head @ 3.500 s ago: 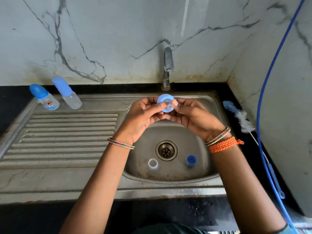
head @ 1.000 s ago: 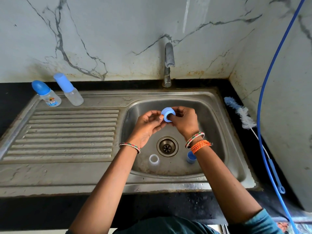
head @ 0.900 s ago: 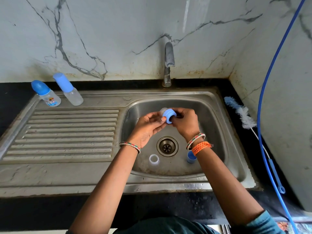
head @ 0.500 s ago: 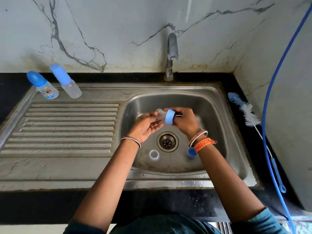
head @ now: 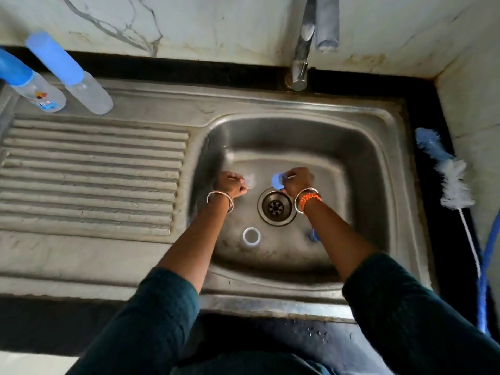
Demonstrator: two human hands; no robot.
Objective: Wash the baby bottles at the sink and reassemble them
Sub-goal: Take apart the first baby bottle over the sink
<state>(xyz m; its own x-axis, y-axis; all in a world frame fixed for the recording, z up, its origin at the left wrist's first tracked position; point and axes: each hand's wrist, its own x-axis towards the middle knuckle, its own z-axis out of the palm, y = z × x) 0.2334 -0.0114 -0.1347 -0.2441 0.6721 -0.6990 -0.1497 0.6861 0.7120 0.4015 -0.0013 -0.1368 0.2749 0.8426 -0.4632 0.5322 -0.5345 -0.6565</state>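
Observation:
Both hands are low in the steel sink basin [head: 359,147], a short gap between them. My left hand [head: 230,184] pinches a clear teat [head: 250,181], blurred by motion. My right hand [head: 296,181] grips the blue screw ring [head: 277,181] just above the drain [head: 276,207]. A clear open bottle body [head: 251,236] stands on the basin floor near the front. A blue cap [head: 313,235] is mostly hidden behind my right forearm. Two capped bottles stand at the back left of the drainboard: one with a print [head: 35,92] and a plain one [head: 81,82].
The tap [head: 303,50] rises behind the basin, with no water visible. A blue and white bottle brush [head: 449,174] lies on the black counter to the right, beside a blue hose [head: 487,266]. The ribbed drainboard [head: 92,174] lies to the left.
The ring and teat, held together half a second ago, are now apart, one in each hand. Both hands dropped lower into the basin, and the camera leaned closer over the sink.

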